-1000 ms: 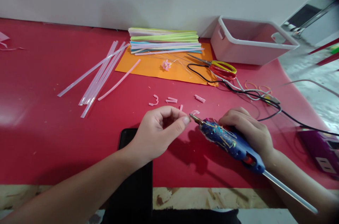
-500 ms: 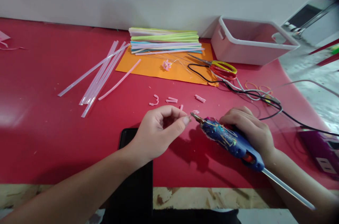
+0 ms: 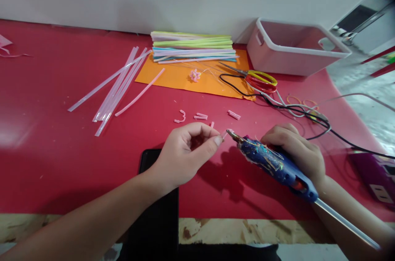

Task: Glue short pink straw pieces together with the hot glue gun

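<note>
Glue gun [image 3: 271,161] crept right | left hand [image 3: 185,156] pinches straw bit [image 3: 224,133] | right hand [image 3: 296,152] grips gun | I'd judge gluing; next needs steady aim.

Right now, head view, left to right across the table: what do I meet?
Loose translucent plastic sticks → left hand pinching a small pink straw piece → blue glitter-flecked glue gun, gripped by the right hand → purple box.

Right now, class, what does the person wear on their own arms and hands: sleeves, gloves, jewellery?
The left hand and right hand are bare: no gloves, rings or wristwatch. The left forearm and right forearm are uncovered to the picture's edge, with no sleeve in view.
</note>
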